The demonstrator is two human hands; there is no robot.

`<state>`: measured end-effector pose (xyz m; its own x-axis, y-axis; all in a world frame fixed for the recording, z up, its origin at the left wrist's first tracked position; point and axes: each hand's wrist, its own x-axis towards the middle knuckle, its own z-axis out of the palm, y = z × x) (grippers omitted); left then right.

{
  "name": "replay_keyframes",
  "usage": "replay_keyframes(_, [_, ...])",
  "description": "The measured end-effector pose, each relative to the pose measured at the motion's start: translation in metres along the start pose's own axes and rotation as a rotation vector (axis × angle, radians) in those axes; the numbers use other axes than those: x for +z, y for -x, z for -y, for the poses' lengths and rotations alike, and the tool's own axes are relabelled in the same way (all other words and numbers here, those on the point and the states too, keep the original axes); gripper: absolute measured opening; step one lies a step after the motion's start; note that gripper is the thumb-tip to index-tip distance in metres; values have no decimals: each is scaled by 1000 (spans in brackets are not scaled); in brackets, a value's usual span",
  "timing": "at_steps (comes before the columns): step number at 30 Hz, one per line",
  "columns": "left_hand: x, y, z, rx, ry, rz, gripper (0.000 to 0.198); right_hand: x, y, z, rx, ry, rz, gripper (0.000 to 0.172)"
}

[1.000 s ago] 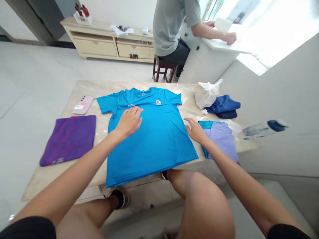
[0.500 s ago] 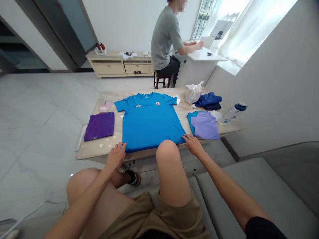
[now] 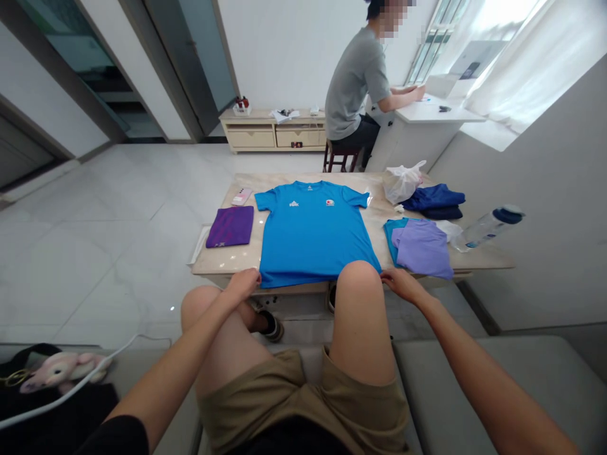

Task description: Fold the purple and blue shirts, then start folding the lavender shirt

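A bright blue T-shirt (image 3: 313, 230) lies spread flat, front up, on the low marble table (image 3: 237, 256). My left hand (image 3: 244, 283) pinches the shirt's bottom left corner at the table's near edge. My right hand (image 3: 401, 283) grips the bottom right corner, beside my raised right knee. Both hands have their fingers closed on the hem.
A folded purple cloth (image 3: 231, 225) and a pink phone (image 3: 241, 196) lie left of the shirt. A folded lilac and teal stack (image 3: 420, 246), navy clothes (image 3: 434, 199), a white plastic bag (image 3: 401, 182) and a water bottle (image 3: 488, 227) lie right. Another person (image 3: 355, 95) sits at a white desk behind.
My hands slid from the middle of the shirt down to its bottom corners and closed on the hem. The camera pulled back and up, so the table looks farther away.
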<state>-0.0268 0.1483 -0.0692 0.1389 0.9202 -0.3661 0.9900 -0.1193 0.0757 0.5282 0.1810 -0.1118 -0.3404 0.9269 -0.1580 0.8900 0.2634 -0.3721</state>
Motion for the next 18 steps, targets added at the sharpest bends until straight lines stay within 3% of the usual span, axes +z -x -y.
replay_keyframes(2, [-7, 0, 5, -5, 19, 36, 12, -19, -5, 3, 37, -15, 31, 23])
replay_keyframes(5, [-22, -12, 10, -6, 54, 26, 22, -55, -31, 16, 67, 33, -70, 29])
replay_keyframes(7, [-31, -29, 10, -7, 74, 3, 28, -77, -63, 34, 46, 52, -123, 32])
replay_keyframes(10, [-45, -64, 3, 0, 91, -27, 36, -93, -130, 79, -42, 102, -83, 31])
replay_keyframes(14, [-56, -108, -5, 15, 103, -58, 37, -76, -239, 164, -109, 217, -20, 32])
replay_keyframes(18, [-49, -121, -6, -16, 99, -82, 36, -25, -351, 254, -169, 170, -53, 30])
